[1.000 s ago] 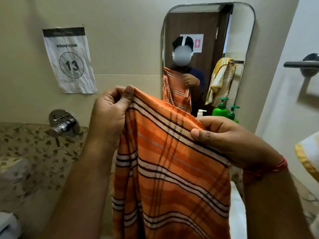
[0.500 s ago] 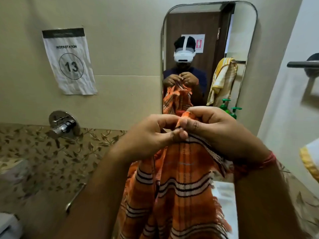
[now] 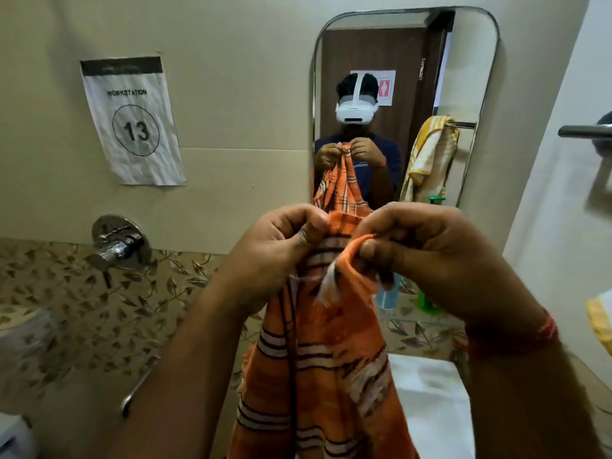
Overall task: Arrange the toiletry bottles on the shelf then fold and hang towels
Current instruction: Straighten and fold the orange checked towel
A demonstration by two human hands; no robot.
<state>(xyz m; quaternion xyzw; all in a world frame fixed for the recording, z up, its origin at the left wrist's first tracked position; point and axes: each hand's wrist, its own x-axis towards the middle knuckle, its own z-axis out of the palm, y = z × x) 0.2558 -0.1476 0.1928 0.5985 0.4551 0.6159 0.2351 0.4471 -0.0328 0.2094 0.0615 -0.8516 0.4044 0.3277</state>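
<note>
At the centre of the frame, both hands meet at the top edge of an orange striped towel (image 3: pixel 318 376), and the cloth hangs straight down from them toward the bottom edge. The left hand (image 3: pixel 281 246) pinches the upper edge between thumb and curled fingers; the right hand (image 3: pixel 410 253) pinches a corner just beside it, thumb pressed on a small orange fold. Bringing the two corners together this way looks like a means of halving the towel along its length, so gravity pulls the fold straight without a surface under it. The towel's long axis runs vertically, top edge up at the hands, its dark and white stripes crossing it roughly level; the free end leaves the frame below.

Behind the hands, in the upper middle, a mirror (image 3: pixel 470 61) reflects the same grip. At the right edge, a metal towel bar (image 3: pixel 583 131) sticks into view, apparently bare where visible, and is probably where the folded towel will go. Just below the right hand, a green bottle (image 3: pixel 427 301) and a pale blue one (image 3: pixel 385 298) stand against the patterned wall, mostly hidden.
</note>
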